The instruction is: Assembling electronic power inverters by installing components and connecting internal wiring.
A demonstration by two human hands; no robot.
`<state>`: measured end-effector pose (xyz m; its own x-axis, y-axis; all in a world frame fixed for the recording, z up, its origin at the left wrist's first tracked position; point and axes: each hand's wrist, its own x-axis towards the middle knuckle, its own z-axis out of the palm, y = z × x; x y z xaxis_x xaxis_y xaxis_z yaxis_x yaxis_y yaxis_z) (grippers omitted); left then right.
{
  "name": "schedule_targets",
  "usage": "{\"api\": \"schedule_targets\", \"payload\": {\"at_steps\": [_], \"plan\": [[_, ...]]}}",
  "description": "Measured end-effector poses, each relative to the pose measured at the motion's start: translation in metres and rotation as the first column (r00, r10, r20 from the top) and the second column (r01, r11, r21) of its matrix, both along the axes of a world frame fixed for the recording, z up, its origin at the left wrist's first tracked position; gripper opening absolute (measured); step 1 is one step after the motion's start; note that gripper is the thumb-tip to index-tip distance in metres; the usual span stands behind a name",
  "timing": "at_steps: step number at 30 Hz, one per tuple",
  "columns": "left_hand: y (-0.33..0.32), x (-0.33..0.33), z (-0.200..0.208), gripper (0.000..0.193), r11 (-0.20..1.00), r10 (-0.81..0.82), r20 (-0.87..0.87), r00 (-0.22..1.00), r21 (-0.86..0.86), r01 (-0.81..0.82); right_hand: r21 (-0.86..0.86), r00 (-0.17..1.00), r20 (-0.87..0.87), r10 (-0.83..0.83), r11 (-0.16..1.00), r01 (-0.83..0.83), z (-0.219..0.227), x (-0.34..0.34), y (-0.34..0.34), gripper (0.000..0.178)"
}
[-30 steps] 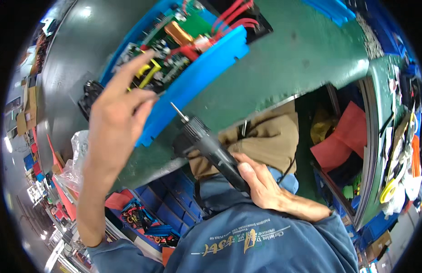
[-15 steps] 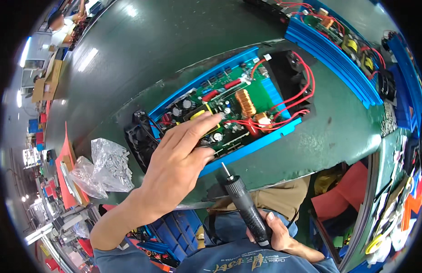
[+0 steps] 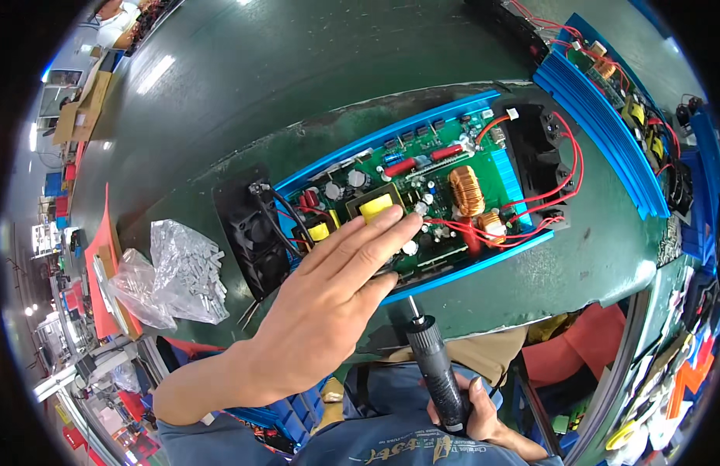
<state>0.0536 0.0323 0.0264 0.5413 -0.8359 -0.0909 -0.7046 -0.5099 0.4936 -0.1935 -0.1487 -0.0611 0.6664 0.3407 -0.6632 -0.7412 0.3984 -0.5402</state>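
Observation:
A blue metal housing [image 3: 422, 123] holds a green circuit board [image 3: 445, 213] with a copper coil [image 3: 466, 191], yellow-wrapped transformers and red wires. My left hand [image 3: 329, 307] lies flat over the board's near side, fingers stretched out together beside a yellow transformer [image 3: 378, 206]. Whatever is under the palm is hidden. My right hand [image 3: 476, 412] is closed around the rear of a black electric screwdriver [image 3: 439, 377], its bit pointing up just short of the housing's near edge. A black fan [image 3: 255, 237] sits at the housing's left end.
Clear plastic bags of small grey parts [image 3: 185, 272] lie at left on the green bench [image 3: 259, 116]. A second blue housing [image 3: 601, 124] with wired boards stands at the far right. A cardboard box [image 3: 84, 113] and another person [image 3: 115, 23] are at the upper left.
My left hand and the housing appear farther right in the picture, partly because the view shifted. The left fingers have flattened. The right hand still grips the screwdriver.

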Motion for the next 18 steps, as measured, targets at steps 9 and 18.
{"api": "schedule_targets", "payload": {"at_steps": [9,18], "plan": [[0.004,0.0,-0.005,0.025,0.991,0.057,-0.109,0.992,-0.114,-0.07,-0.188,0.999,0.039,0.002,0.982,0.006,0.005,0.005,0.001,0.091],[0.008,-0.002,-0.011,0.02,0.985,0.064,-0.047,0.997,-0.155,-0.071,0.625,0.987,-0.159,-0.023,0.772,0.118,-0.031,0.001,-0.002,0.094]]}}
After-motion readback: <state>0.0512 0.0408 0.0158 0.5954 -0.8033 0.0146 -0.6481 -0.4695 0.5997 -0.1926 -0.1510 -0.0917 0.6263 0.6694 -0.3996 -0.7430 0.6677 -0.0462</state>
